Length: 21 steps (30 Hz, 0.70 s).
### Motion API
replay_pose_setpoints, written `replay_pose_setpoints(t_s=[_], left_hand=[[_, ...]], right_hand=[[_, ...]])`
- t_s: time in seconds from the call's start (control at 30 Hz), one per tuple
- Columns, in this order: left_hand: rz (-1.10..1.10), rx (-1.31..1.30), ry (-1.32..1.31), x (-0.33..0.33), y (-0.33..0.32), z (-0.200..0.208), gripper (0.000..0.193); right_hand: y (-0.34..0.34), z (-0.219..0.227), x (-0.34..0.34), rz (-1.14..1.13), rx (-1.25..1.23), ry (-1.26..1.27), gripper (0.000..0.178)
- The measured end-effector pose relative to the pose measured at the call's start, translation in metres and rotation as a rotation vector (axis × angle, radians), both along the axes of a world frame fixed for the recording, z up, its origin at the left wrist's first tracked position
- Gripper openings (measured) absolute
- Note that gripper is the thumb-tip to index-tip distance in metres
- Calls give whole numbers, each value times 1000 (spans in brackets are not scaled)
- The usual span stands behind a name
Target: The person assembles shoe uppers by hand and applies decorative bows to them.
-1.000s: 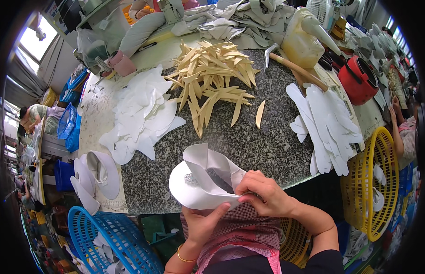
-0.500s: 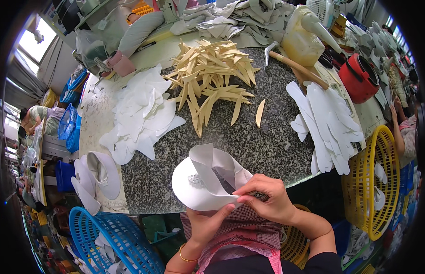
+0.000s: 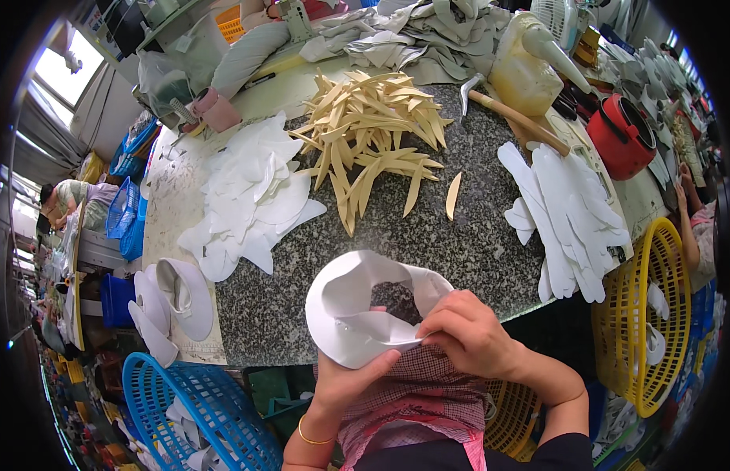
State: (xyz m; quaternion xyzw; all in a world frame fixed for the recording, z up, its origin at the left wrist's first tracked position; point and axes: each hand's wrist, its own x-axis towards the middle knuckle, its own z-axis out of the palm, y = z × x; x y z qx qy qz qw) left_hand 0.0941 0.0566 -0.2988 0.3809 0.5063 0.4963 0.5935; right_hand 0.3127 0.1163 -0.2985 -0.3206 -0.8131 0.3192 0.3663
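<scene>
A white shoe upper [image 3: 331,310] with a rounded toe is held over the near edge of the speckled stone slab [image 3: 428,243]. My left hand [image 3: 353,381] grips its lower side, thumb on the outside, the other fingers mostly hidden. At the right end, my right hand [image 3: 475,337] pinches the upper's edge between thumb and fingers. The opening faces up, and the slab shows through it. Farther off on the slab lies a heap of tan crescent-shaped strips [image 3: 365,125], with one strip [image 3: 454,196] lying apart at its right.
Flat white cut pieces lie in a left pile [image 3: 247,204] and a right pile [image 3: 569,212]. A hammer [image 3: 522,122] rests near a plastic jug [image 3: 522,74] and a red pot [image 3: 622,137]. More uppers [image 3: 188,298] sit left; blue [image 3: 200,408] and yellow baskets [image 3: 644,314] flank the table.
The upper has been tipped and spread, so its opening is wider and faces up more. My right hand has shifted slightly right, still pinching the edge. The whole view has moved a little.
</scene>
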Motion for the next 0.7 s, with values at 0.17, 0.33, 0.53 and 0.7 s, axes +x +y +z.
replay_pose_setpoints(t_s=[0.17, 0.33, 0.53, 0.7], left_hand=[[72, 56, -140, 11, 7, 5, 69], [-70, 178, 176, 2, 9, 2, 50], [48, 115, -17, 0, 12, 7, 40], [3, 75, 34, -3, 12, -1, 49]], right_hand=[[5, -1, -10, 41, 24, 123, 17], [12, -2, -18, 40, 41, -59, 19], [16, -4, -23, 55, 46, -25, 20], [13, -15, -29, 26, -3, 56, 21]])
